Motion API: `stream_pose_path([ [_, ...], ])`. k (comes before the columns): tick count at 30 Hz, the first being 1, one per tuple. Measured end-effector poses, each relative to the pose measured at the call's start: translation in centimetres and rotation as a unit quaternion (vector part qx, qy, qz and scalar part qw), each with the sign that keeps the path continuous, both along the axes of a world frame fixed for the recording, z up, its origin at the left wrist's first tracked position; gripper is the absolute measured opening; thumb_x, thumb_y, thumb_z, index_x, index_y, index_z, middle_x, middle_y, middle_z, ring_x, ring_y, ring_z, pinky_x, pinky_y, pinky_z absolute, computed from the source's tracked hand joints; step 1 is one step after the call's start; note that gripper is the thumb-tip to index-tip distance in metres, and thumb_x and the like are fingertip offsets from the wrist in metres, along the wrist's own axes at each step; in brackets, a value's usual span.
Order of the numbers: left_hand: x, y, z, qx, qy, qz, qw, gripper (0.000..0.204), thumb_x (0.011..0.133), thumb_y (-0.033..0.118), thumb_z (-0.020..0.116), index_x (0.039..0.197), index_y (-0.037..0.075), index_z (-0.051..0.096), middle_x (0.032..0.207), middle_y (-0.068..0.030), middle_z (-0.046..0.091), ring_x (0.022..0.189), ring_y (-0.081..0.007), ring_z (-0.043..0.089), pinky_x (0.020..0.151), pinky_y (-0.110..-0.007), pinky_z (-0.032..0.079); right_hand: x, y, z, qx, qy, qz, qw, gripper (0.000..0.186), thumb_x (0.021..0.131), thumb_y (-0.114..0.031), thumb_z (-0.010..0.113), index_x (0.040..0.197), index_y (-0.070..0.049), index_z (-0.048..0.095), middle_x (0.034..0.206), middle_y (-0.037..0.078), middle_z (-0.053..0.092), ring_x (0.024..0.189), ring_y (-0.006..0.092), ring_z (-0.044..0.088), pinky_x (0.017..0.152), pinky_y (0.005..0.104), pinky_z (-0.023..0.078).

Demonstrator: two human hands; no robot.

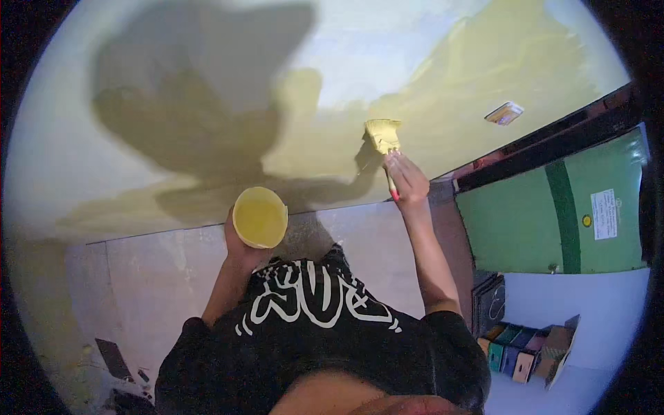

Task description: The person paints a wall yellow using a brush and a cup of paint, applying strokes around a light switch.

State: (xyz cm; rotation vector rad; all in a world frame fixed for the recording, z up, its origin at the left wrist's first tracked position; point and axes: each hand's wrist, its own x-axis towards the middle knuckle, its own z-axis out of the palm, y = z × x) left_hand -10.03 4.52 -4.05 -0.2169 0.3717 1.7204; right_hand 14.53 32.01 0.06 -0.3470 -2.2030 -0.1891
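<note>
My right hand [407, 177] grips the red handle of a wide paintbrush [382, 134] whose bristles, loaded with yellow paint, press against the wall [207, 83]. My left hand [238, 245] holds up a round yellow cup of paint [259, 216] from below, at chest height and to the left of the brush. Wet yellow paint covers the wall [484, 76] around and to the right of the brush. The upper middle of the wall is still pale. My shadow falls across the left part.
A green door [553, 214] in a dark red frame stands at the right. A small switch plate [504, 113] sits on the painted wall near it. Small coloured boxes [529, 346] lie at lower right. The floor [159, 277] is pale tile with dark scraps at lower left.
</note>
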Motion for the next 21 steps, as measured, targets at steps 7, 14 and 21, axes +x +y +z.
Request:
stream_pose_path([
  [7, -1.7, 2.1, -5.7, -0.041, 0.206, 0.014, 0.978, 0.050, 0.097, 0.048, 0.043, 0.125, 0.009, 0.055, 0.119, -0.0115, 0.063, 0.108, -0.0301, 0.063, 0.087, -0.045, 0.054, 2.6, 3.2, -0.4, 0.031, 0.051, -0.033, 0.998, 0.021, 0.075, -0.002, 0.073, 0.096, -0.002, 0.073, 0.099, 0.016, 0.073, 0.097, 0.0314, 0.071, 0.086, 0.0376, 0.057],
  [14, -4.3, -0.1, -11.1, 0.192, -0.027, -0.044, 0.980, 0.063, 0.091, 0.056, 0.054, 0.134, 0.011, 0.049, 0.129, -0.0234, 0.051, 0.118, -0.0448, 0.051, 0.077, -0.049, 0.061, 1.0, 4.7, 15.5, 0.290, 0.131, -0.151, 0.936, 0.021, 0.078, -0.011, 0.081, 0.095, -0.001, 0.074, 0.094, 0.010, 0.075, 0.085, 0.0187, 0.073, 0.073, 0.0276, 0.059],
  [21, -2.9, -2.5, -9.0, 0.015, 0.081, 0.047, 0.996, 0.046, 0.094, 0.042, 0.052, 0.126, 0.009, 0.055, 0.118, -0.0139, 0.064, 0.107, -0.0321, 0.063, 0.095, -0.051, 0.050, -1.0, 7.7, 17.4, 0.218, 0.217, -0.042, 0.951, 0.020, 0.081, -0.011, 0.079, 0.097, 0.001, 0.074, 0.092, 0.010, 0.075, 0.081, 0.0187, 0.073, 0.072, 0.0269, 0.058],
])
